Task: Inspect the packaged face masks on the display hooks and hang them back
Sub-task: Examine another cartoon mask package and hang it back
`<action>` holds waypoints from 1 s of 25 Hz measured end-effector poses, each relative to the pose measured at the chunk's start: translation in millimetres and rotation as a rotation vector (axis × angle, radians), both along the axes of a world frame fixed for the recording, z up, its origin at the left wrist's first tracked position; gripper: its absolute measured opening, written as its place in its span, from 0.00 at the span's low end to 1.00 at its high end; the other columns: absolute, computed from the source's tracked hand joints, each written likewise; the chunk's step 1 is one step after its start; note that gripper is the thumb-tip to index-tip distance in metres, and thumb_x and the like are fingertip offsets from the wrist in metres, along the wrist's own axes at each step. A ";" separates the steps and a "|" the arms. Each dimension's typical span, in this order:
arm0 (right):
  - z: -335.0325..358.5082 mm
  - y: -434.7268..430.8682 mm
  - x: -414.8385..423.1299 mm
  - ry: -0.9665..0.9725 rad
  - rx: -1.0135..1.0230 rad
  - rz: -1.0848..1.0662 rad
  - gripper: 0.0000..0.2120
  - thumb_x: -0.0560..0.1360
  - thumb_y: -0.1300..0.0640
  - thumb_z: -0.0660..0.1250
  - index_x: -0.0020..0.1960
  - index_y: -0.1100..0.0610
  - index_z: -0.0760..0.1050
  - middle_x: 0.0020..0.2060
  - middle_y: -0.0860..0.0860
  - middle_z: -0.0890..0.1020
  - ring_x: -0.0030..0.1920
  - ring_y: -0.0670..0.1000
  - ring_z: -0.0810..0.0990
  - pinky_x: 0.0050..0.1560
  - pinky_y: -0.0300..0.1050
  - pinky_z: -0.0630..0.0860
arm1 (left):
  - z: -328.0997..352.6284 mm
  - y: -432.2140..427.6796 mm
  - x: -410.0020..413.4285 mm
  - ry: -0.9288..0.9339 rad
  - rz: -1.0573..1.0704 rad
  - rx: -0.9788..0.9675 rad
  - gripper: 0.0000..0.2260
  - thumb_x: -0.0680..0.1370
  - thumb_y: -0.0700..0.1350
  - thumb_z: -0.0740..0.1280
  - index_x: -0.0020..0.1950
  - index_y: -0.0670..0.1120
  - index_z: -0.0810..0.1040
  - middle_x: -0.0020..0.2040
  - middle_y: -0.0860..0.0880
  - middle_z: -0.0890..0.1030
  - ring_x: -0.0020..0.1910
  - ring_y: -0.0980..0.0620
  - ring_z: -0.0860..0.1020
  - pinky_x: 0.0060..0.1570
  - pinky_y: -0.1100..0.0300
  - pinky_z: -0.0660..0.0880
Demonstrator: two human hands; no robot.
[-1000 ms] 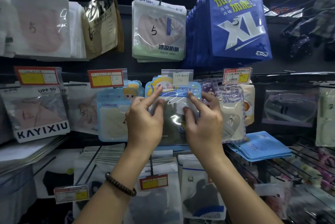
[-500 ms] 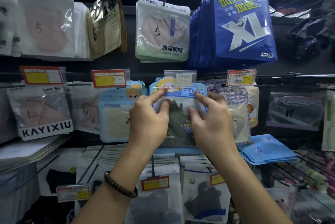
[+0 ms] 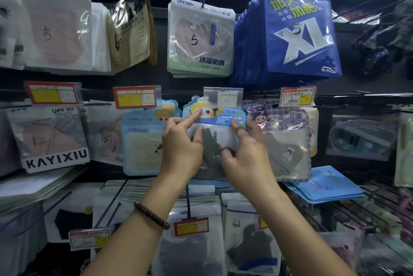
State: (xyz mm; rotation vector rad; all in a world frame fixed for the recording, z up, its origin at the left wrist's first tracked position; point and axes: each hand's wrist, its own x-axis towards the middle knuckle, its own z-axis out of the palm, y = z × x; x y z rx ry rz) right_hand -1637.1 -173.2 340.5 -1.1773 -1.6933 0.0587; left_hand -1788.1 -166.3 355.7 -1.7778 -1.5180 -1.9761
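Note:
A children's mask packet [image 3: 214,117] with a blue cartoon header and a dark grey mask inside hangs in the middle row, under a clear price sleeve [image 3: 223,96]. My left hand [image 3: 182,148] grips its left side, forefinger stretched up onto the header, thumb on the clear window. My right hand [image 3: 247,157] holds its right side, fingers on the header's lower edge. The hook itself is hidden behind the packet and sleeve.
A light blue cartoon packet [image 3: 143,141] hangs just left, a purple checked one [image 3: 288,139] just right. Above hang a UPF100+ packet [image 3: 200,38] and blue XL packets [image 3: 299,29]. White packets [image 3: 250,237] fill the row below; loose blue packets [image 3: 326,186] lie on a wire shelf at right.
The packet has moved up slightly toward the price sleeve. My left forefinger now reaches higher on the header, and my right fingers have spread a little.

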 end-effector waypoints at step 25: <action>-108.8 107.4 304.9 -0.382 -0.309 -0.206 0.20 0.75 0.54 0.76 0.66 0.52 0.82 0.66 0.53 0.80 0.72 0.56 0.75 0.69 0.48 0.71 | -107.2 9.6 218.8 0.098 -0.496 -0.281 0.21 0.78 0.28 0.61 0.51 0.54 0.80 0.52 0.56 0.81 0.46 0.58 0.83 0.45 0.69 0.76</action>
